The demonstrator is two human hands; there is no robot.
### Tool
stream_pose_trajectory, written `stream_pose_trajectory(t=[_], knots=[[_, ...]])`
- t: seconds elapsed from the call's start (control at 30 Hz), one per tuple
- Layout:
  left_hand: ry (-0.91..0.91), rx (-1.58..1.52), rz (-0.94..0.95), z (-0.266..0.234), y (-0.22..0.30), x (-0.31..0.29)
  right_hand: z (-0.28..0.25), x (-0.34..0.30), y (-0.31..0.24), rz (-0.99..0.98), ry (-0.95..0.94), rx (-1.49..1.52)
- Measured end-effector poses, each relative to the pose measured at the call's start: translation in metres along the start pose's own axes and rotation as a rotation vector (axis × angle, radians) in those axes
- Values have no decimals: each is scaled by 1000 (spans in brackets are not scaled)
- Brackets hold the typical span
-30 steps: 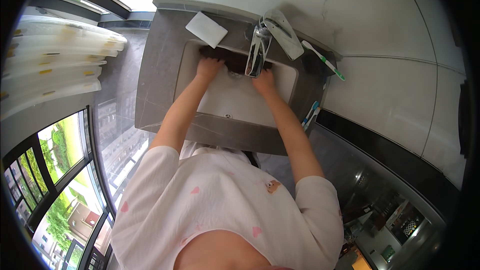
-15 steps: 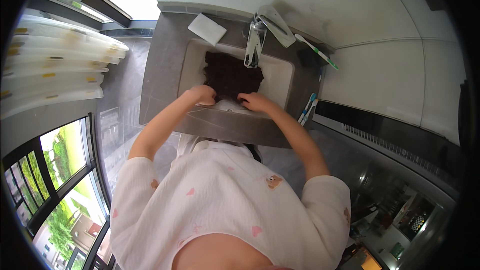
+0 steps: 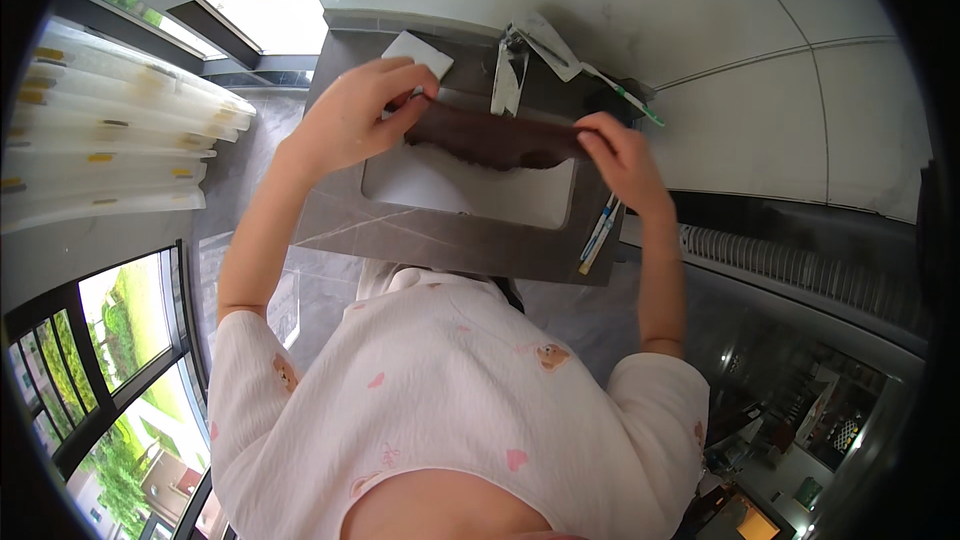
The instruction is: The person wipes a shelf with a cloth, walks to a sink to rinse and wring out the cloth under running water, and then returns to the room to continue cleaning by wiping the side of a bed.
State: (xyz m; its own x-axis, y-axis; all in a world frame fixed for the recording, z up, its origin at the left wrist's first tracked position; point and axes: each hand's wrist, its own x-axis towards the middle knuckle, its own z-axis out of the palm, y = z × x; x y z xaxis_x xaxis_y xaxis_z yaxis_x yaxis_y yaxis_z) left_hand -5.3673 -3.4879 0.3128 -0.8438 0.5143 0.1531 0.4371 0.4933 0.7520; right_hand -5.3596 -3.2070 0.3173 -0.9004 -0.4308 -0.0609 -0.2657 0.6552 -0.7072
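Note:
A dark brown cloth (image 3: 490, 135) is stretched between my two hands above the white sink basin (image 3: 470, 190). My left hand (image 3: 365, 110) pinches its left corner, fingers closed, near the white square block on the counter. At the other end, my right hand (image 3: 620, 155) grips the right corner between thumb and fingers. The cloth's lower edge sags and looks uneven, and it covers the back part of the basin. Just behind it stands the silver faucet (image 3: 510, 70).
On the grey counter (image 3: 440, 240) lies a white square block (image 3: 420, 52) at the back left. A green-and-white toothbrush (image 3: 625, 95) rests at the back right, and more toothbrushes (image 3: 598, 235) lie along the right edge. A pale curtain (image 3: 120, 125) hangs at the left.
Both hands have risen from the basin and moved apart. The cloth, bunched in the basin before, is now lifted and spread between them.

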Motion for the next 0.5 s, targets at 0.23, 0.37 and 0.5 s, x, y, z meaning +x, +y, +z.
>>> stream_pose_trajectory(t=[0.23, 0.37, 0.5], knots=[[5, -161, -126, 23, -20, -8, 33, -7, 36, 61, 67, 205], [-330, -383, -388, 114, -92, -37, 110, -6, 92, 363, -424, 456], [-508, -297, -414, 195, -125, -38, 205, -1, 157, 138, -464, 350]])
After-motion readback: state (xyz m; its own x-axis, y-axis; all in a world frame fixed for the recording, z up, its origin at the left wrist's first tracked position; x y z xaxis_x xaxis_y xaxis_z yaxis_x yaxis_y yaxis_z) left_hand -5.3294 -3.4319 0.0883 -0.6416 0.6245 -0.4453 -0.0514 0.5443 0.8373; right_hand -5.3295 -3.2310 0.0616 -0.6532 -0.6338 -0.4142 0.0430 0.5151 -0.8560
